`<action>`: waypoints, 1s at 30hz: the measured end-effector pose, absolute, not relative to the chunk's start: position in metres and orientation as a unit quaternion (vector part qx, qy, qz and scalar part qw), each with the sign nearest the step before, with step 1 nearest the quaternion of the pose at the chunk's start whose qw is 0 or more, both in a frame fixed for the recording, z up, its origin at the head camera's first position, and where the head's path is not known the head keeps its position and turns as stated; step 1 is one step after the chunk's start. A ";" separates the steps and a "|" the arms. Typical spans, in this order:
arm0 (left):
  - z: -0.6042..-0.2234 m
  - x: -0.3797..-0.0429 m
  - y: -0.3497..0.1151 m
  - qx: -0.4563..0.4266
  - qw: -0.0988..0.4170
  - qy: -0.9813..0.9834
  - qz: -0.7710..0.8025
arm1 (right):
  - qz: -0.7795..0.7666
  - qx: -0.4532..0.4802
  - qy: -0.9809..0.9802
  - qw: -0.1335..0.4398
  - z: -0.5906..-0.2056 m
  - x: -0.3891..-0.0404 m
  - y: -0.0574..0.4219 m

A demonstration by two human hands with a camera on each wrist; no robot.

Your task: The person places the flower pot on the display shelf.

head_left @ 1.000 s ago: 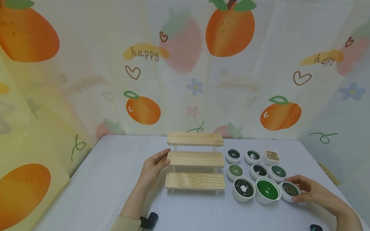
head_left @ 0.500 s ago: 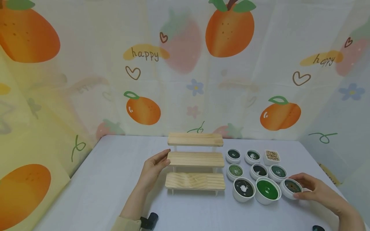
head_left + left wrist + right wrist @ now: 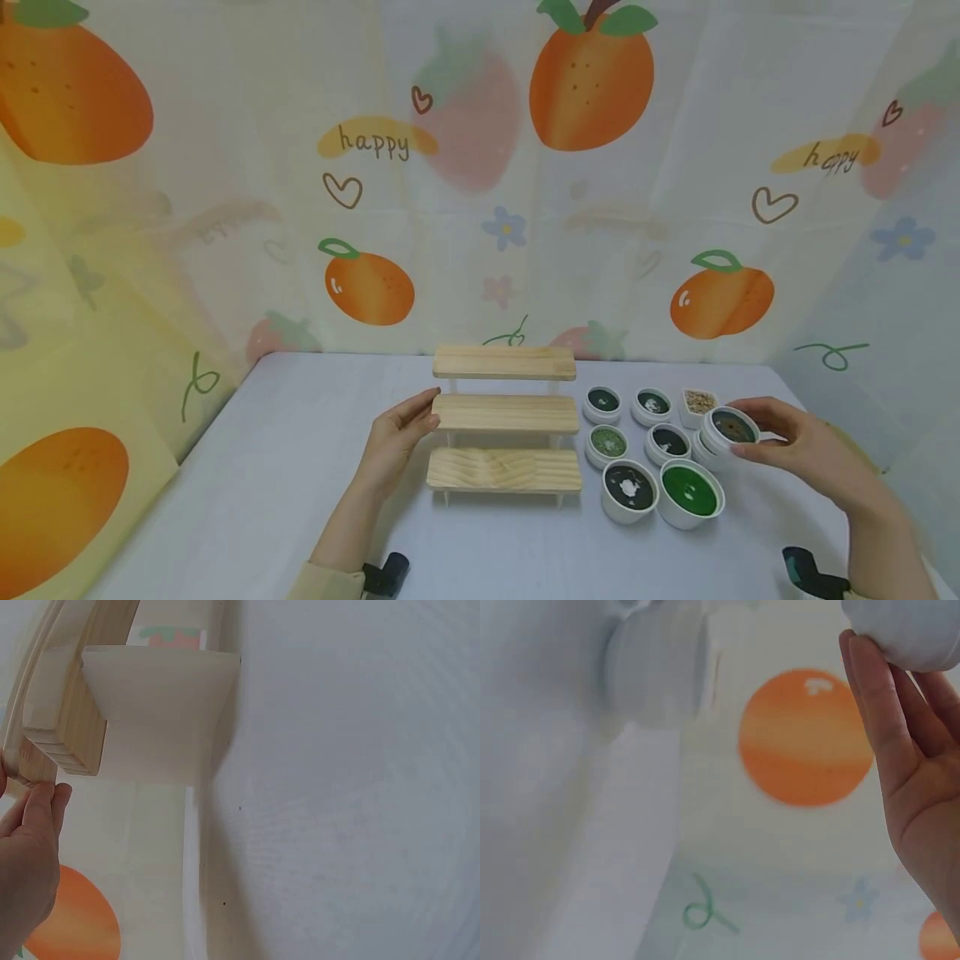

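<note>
My right hand (image 3: 810, 446) grips a small round white pot (image 3: 733, 427) with a dark, brownish-green top between thumb and fingers. It is lifted above the other pots and tilted, partly hiding the white pot (image 3: 708, 454) behind it. In the right wrist view the held pot (image 3: 911, 634) shows at the top right, against the fingertips. My left hand (image 3: 401, 437) pinches the left end of the middle board of a three-step wooden display stand (image 3: 504, 414). In the left wrist view the fingertips (image 3: 61, 796) lie at that board's end (image 3: 30, 761).
Right of the stand are several white pots, among them a larger one with a bright green top (image 3: 690, 490) and one with a black-and-white top (image 3: 630, 487). A square white dish of beige bits (image 3: 699, 402) stands behind. A fruit-print cloth (image 3: 480, 208) hangs at the table's back.
My right hand has raised the small round white pot from the table's right front and carried it back and left over the others. The left hand stays at the stand.
</note>
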State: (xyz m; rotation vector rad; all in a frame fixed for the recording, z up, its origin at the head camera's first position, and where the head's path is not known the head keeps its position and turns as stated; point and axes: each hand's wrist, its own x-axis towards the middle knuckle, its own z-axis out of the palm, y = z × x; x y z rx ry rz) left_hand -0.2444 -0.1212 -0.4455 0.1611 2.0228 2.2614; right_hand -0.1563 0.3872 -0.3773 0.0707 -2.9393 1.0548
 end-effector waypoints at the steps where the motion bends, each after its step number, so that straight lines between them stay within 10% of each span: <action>1: -0.446 -0.245 -0.121 0.054 0.052 0.665 0.743 | 0.342 0.026 -0.939 0.010 -0.374 -0.159 0.381; 30: -0.446 -0.245 -0.119 0.047 0.045 0.671 0.738 | 0.452 0.147 -0.879 0.024 -0.329 -0.240 0.196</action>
